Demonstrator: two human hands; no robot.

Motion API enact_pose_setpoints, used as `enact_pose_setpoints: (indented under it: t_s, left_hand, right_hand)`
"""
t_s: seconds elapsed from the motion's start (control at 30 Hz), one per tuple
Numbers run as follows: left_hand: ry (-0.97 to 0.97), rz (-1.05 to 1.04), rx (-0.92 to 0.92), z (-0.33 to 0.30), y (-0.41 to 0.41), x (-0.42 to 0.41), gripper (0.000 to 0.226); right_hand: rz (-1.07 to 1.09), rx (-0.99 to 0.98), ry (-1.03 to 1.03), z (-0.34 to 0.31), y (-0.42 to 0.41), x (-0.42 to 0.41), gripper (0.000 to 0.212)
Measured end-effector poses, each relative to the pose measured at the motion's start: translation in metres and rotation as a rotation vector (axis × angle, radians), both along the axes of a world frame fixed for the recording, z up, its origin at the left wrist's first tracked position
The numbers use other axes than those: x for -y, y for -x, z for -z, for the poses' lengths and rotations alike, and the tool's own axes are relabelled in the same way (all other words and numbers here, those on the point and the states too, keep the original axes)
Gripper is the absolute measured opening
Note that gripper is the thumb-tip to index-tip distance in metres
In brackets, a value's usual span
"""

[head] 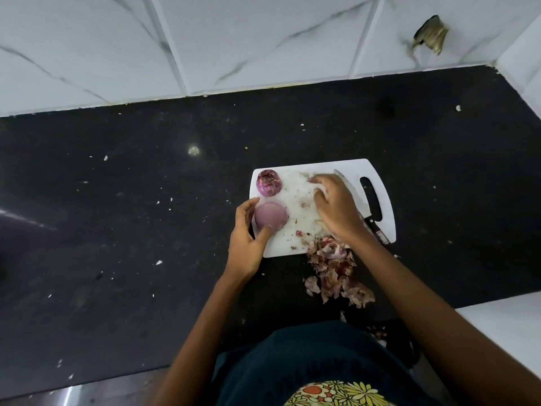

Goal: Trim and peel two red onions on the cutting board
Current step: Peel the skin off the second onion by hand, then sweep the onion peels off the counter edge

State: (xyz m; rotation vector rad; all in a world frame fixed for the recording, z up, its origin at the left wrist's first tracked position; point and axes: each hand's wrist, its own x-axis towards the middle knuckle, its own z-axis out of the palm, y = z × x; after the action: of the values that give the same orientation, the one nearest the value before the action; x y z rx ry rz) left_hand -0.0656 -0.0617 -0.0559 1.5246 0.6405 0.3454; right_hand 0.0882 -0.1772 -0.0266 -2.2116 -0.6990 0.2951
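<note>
Spanning the whole middle of the view: black speckled counter (117, 200), dotted with pale crumbs, backed by white marble-pattern wall tiles (234, 39) (one tile chipped near the right corner).

Lying on the counter right of centre: white plastic cutting board (386, 218), handle slot at its right end, surface flecked with small scraps.

Heaped at the board's near edge and spilling onto the counter: pile of dry onion skins (333, 271), pinkish brown.

Resting palm-down over the middle of the board: right hand (336, 209), fingers loosely spread and pointing left, fingertips on the board surface, gripping nothing visible.

Cupped at the board's left edge: left hand (248, 235), thumb and fingers curled round the peeled onion.

Sitting at the near left of the board: peeled onion (270, 215), smooth and pale purple, held by the left hand.

Sitting at the far left corner of the board, just beyond the peeled one and apart from both hands: second onion (269, 183), darker purple, patches of papery skin on top.

Lying along the board's right side, partly under the right hand: knife (373, 221), blade pointing away, dark handle toward the near edge.
</note>
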Motion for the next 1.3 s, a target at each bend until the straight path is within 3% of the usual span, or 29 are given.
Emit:
enact_pose_setpoints:
  t_s: [0.17,0.23,0.37,0.53,0.6,0.73,0.83,0.97,1.03,1.2,1.3]
  left_hand:
    - [-0.011,-0.032,-0.01,0.0,0.001,0.009,0.053]
    - [-0.053,-0.007,-0.035,0.0,0.002,0.013,0.059]
    - [-0.102,-0.014,-0.044,0.003,0.0,0.018,0.07]
    - [-0.117,-0.06,-0.044,0.004,-0.003,0.023,0.065]
    - [-0.124,-0.077,-0.047,0.006,-0.004,0.025,0.064]
    - [-0.125,-0.104,-0.05,0.007,-0.006,0.027,0.065]
    - [-0.132,-0.133,-0.041,0.006,-0.007,0.03,0.067]
    - [-0.182,-0.15,-0.038,0.006,-0.007,0.037,0.066]
    - [-0.196,-0.16,-0.034,0.005,-0.005,0.04,0.068]
    - [-0.2,-0.174,-0.035,0.007,-0.003,0.046,0.07]
    - [-0.211,-0.162,-0.04,0.007,-0.004,0.046,0.072]
  right_hand:
    - [-0.335,0.075,0.51,0.017,-0.025,-0.016,0.054]
    - [-0.459,0.155,0.594,0.024,-0.017,-0.014,0.057]
    - [-0.652,0.255,0.566,0.025,0.014,0.011,0.057]
    - [-0.75,0.278,0.445,0.021,0.044,0.049,0.062]
    - [-0.691,0.273,0.268,0.017,0.05,0.06,0.052]
    - [-0.334,0.219,-0.033,0.003,0.04,0.057,0.032]
    - [-0.193,0.214,0.074,0.004,0.007,0.042,0.033]
    - [-0.328,0.082,0.382,0.017,-0.016,0.043,0.063]
    - [-0.426,0.13,0.438,0.02,-0.009,0.054,0.069]
    - [-0.575,0.183,0.376,0.023,0.024,0.082,0.072]
    - [-0.498,0.12,0.194,0.021,0.035,0.089,0.058]
